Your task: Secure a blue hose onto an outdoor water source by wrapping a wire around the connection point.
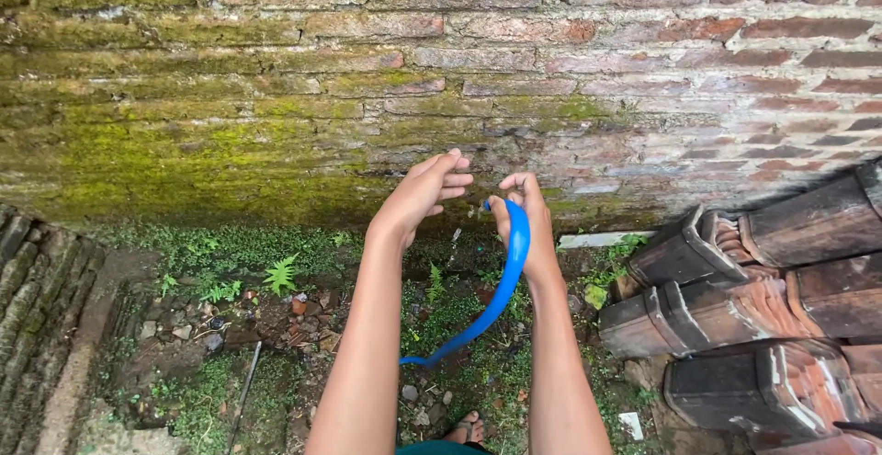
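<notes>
right hand [525,221] grip closed around blue hose [503,290], left hand [424,193] open

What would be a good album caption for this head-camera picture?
Right hand holds a blue hose beside the open left hand, before a mossy brick wall.

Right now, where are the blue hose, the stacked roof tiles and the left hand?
blue hose [503,285]: head view, middle of its curved length below the right hand.
stacked roof tiles [735,312]: head view, end of a middle tile.
left hand [421,193]: head view, back of the open hand.
</notes>
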